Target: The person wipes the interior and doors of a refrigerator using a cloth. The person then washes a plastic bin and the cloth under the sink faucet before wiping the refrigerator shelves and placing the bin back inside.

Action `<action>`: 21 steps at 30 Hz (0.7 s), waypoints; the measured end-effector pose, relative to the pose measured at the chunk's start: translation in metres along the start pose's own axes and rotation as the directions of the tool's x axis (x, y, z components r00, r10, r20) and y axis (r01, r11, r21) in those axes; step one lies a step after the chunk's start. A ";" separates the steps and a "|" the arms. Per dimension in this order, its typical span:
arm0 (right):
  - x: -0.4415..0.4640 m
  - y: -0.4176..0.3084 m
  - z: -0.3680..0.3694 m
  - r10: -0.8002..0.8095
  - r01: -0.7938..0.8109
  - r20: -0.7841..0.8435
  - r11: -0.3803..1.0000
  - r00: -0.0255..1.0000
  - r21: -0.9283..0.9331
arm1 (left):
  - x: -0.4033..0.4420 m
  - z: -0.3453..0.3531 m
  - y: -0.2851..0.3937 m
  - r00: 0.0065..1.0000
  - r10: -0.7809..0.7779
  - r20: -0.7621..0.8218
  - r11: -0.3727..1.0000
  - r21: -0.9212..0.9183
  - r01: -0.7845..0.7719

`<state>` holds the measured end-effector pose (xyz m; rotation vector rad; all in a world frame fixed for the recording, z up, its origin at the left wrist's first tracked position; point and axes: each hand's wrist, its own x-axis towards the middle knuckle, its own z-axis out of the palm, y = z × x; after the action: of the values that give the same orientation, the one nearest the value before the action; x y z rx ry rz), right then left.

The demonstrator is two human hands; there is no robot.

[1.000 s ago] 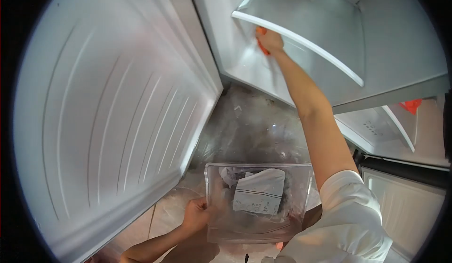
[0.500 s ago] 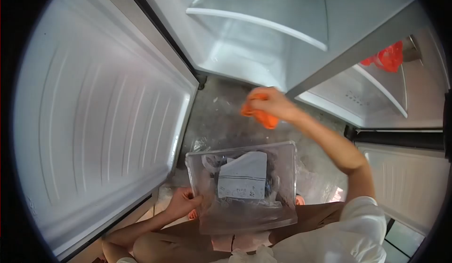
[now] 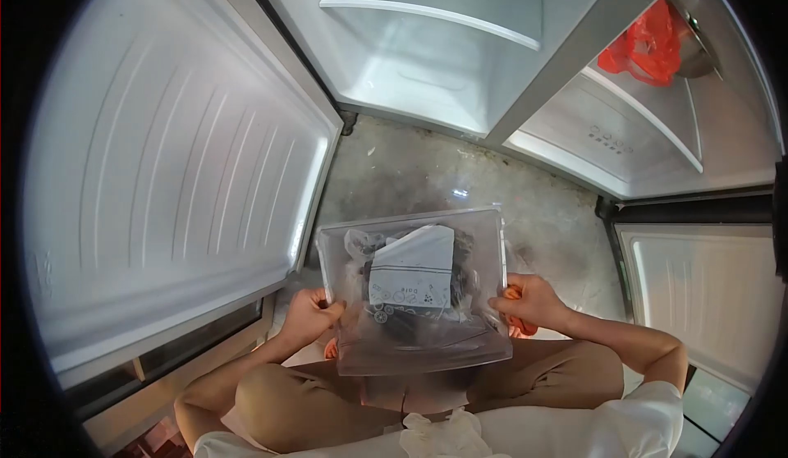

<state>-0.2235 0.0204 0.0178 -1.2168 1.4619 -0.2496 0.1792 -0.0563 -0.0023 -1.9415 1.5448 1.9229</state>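
Right hand [image 3: 538, 300] has moved to the clear drawer [image 3: 423, 358], gripping its right edge and an orange cloth [image 3: 514, 292]; left hand [image 3: 310, 315] grips its left edge; both now steady it between the knees [image 3: 275, 396].

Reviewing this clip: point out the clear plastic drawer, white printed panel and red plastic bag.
Clear plastic drawer [image 3: 427, 358], head view: near wall.
White printed panel [image 3: 412, 271], head view: middle.
Red plastic bag [image 3: 651, 48], head view: crinkled body.

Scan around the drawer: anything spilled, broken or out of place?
Pale flecks mark the otherwise plain grey floor before the open refrigerator; litter or stains, I can't tell. Inside the clear plastic drawer, a crumpled bag is bunched beside the white printed packet, looking untidy. No damage stands out.
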 end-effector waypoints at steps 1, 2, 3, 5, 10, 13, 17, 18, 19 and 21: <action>-0.001 -0.010 0.001 0.096 -0.095 -0.049 0.995 0.994 0.027 | -0.001 0.001 -0.002 1.000 -0.002 -0.008 1.000 0.010 0.002; -0.003 -0.017 0.001 0.196 -0.190 -0.101 0.980 0.975 0.058 | -0.001 0.002 -0.003 0.998 0.046 -0.049 0.998 0.053 -0.043; -0.003 -0.017 -0.001 0.193 -0.187 -0.114 0.980 0.974 0.064 | 0.000 0.004 -0.001 0.991 0.102 -0.082 0.991 0.097 -0.094; 0.003 -0.013 0.000 0.266 -0.244 -0.119 0.955 0.957 0.170 | 0.003 0.002 0.005 0.987 0.126 -0.098 0.990 0.078 -0.118; 0.018 -0.037 -0.034 0.195 -0.150 -0.168 0.956 0.966 0.251 | 0.005 -0.019 0.061 0.986 0.105 -0.127 0.984 -0.133 -0.121; 0.027 -0.060 -0.056 0.164 -0.115 -0.176 0.959 0.971 0.260 | 0.011 -0.030 0.078 0.957 0.171 -0.233 0.977 -0.086 -0.196; 0.024 -0.066 -0.060 -0.060 0.094 -0.367 0.993 0.928 0.076 | 0.005 -0.015 0.075 0.845 0.360 -0.394 0.918 -0.012 -0.397; 0.021 -0.071 -0.061 -0.080 0.106 -0.399 0.993 0.914 0.044 | 0.005 -0.013 0.074 0.803 0.411 -0.431 0.896 0.028 -0.443; 0.020 -0.074 -0.061 -0.094 0.115 -0.420 0.993 0.903 0.025 | 0.005 -0.011 0.075 0.787 0.418 -0.454 0.890 0.032 -0.454; 0.024 -0.076 -0.062 -0.143 0.161 -0.483 0.987 0.864 -0.004 | 0.015 -0.010 0.082 0.697 0.449 -0.559 0.865 0.077 -0.496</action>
<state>-0.2303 -0.0604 0.0783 -1.2989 1.7767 -0.7293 0.1328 -0.1137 0.0380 -2.5010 2.3631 1.6197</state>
